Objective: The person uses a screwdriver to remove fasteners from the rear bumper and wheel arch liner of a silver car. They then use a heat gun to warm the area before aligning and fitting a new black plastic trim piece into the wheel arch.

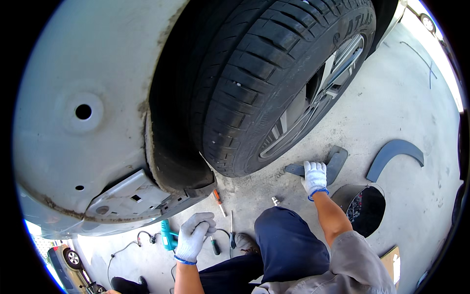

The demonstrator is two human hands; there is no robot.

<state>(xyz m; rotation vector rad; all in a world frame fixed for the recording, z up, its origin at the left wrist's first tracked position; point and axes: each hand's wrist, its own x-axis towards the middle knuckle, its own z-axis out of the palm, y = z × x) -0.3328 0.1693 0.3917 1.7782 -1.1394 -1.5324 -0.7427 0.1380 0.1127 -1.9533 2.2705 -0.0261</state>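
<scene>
Both my hands wear white knit gloves with blue cuffs. My right hand (315, 177) reaches down to the floor, its fingers closed over a dark grey plastic trim piece (337, 164) with a bent shape. Nearer to me, my left hand (195, 236) is raised with its fingers curled against the thumb; whatever may be inside them is hidden. Ahead stands a car's black tyre (245, 93) on a silver spoked wheel. To its left is the silver body panel (117, 117), whose lower corner shows a bare bracket (132, 198).
On the floor lie an orange-handled screwdriver (217, 197), a dark-handled screwdriver (232, 237), a green-handled screwdriver (215, 246), a corded teal power tool (168, 235) and a small metal fitting (275, 201). Right of my arm are a bucket (345, 196) with small parts and a curved grey arch trim (391, 153).
</scene>
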